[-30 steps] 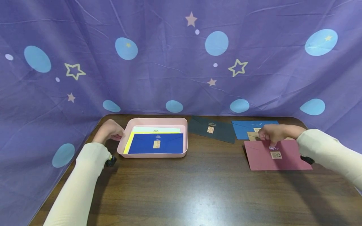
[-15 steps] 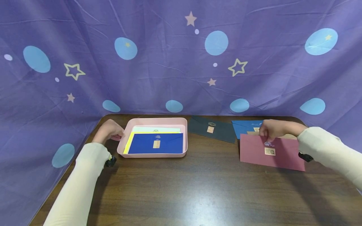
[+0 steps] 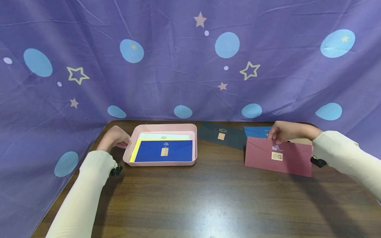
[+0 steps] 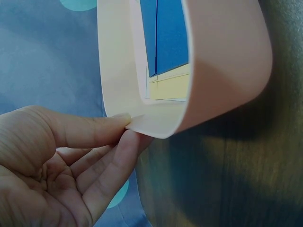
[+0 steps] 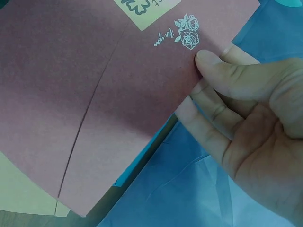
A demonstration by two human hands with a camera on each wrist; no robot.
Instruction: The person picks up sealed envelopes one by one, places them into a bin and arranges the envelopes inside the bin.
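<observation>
Lifting, seemingly: right grip pinches maroon envelope, left grip pinches tray rim; next, carrying likely needs steadiness.

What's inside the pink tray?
In the pink tray, a blue envelope lies on top, with edges of a yellow item and a pale item showing beneath. Whatever else the blue envelope covers can't be seen.

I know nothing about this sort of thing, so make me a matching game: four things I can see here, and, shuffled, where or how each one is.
1. Pink tray
2. Wine-red envelope
3. Dark blue envelope
4. Dark green envelope

A. Lies inside the tray
B. Pinched at its rim by the left hand
C. Lies on the table, right of the tray
D. Held by the right hand

Pairs: 1-B, 2-D, 3-A, 4-C
</observation>
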